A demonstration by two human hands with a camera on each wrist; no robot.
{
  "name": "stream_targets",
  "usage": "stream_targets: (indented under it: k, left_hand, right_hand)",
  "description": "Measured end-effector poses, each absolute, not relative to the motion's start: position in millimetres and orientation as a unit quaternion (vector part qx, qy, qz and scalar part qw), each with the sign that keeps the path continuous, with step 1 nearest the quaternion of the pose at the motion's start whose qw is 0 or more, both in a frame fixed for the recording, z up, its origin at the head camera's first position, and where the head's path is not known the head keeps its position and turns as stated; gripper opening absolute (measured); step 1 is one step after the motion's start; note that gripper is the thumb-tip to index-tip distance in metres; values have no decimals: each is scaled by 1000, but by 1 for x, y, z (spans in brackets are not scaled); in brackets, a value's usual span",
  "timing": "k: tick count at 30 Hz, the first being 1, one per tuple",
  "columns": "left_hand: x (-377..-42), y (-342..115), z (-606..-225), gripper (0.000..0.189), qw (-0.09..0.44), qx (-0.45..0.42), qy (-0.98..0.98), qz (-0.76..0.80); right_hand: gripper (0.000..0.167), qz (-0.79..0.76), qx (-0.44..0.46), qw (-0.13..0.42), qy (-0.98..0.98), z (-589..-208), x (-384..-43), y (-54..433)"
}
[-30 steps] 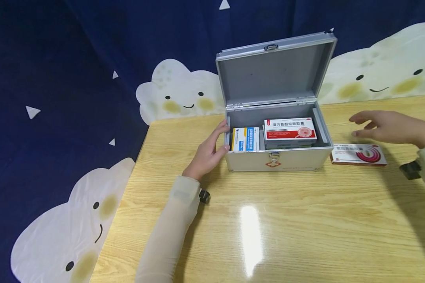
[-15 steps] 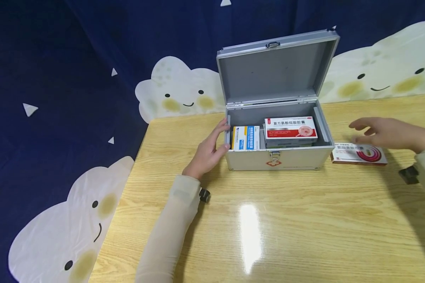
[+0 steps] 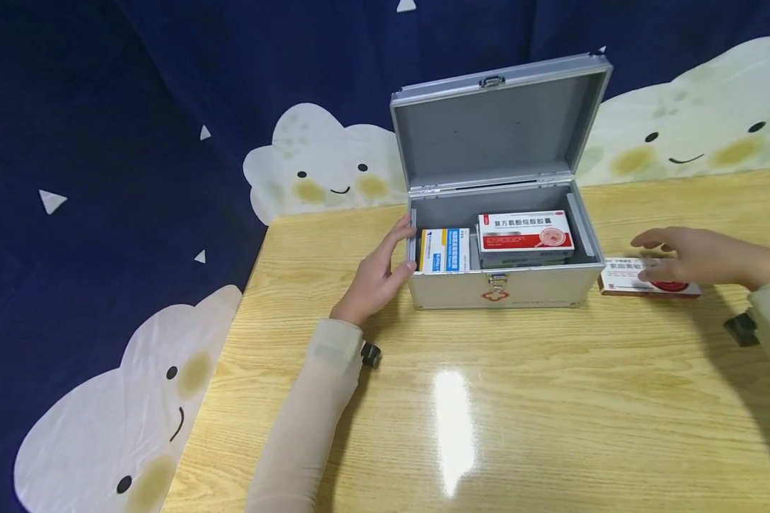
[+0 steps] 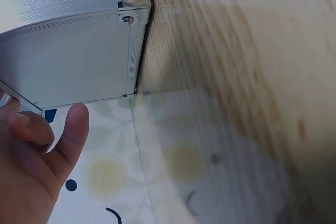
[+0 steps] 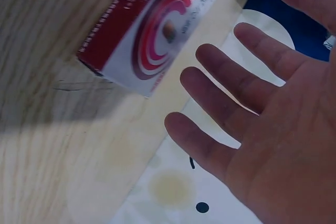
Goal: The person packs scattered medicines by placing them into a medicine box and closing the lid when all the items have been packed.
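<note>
A silver first-aid case (image 3: 443, 291) stands on the table with its lid raised. My left hand (image 3: 371, 279) rests at its left side, with thumb and fingertips right at the rim; in the left wrist view the hand (image 4: 31, 161) is beside the case's side wall (image 4: 79, 59). To the right of the case lies a white and dark-red medicine box (image 3: 624, 274). Close over it is my right hand (image 3: 699, 258), its thumb overlapping the box's printed face. The right wrist view shows the fingers of the right hand (image 5: 273, 114) spread, with the medicine box (image 5: 152, 30) beyond them.
Inside the case are a white, blue and yellow medicine box (image 3: 445, 251) at left and a white and red medicine box (image 3: 525, 231) on top of another at right. The raised lid (image 3: 497, 132) stands before a dark blue curtain (image 3: 186, 107) with cloud prints.
My right hand has come down from above the white and dark-red medicine box, and its thumb now overlaps it. The left hand and the case have stayed in place.
</note>
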State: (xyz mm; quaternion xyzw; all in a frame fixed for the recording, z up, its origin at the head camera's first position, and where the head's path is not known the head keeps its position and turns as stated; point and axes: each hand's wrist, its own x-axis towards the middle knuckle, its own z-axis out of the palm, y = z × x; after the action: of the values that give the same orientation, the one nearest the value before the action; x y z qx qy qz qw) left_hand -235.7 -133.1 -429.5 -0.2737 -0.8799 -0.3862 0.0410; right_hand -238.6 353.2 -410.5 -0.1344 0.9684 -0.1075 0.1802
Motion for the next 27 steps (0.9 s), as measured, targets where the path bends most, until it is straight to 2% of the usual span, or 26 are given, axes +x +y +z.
stream_targets:
  k: [5, 12, 18, 27]
  left_hand:
    - [-237, -132, -430, 60, 38, -275, -881, -384]
    - [-237, -132, -431, 57, 37, -275, -879, -387]
    - [-234, -132, -429, 59, 30, -275, -889, -365]
    - [-236, -133, -427, 60, 32, -266, -895, -356]
  right_hand:
    - [72, -110, -129, 181, 969, -419, -237, 357]
    - [73, -112, -176, 159, 965, -424, -235, 354]
    - [76, -87, -172, 179, 965, -426, -235, 351]
    - [78, -70, -174, 159, 969, -429, -236, 349]
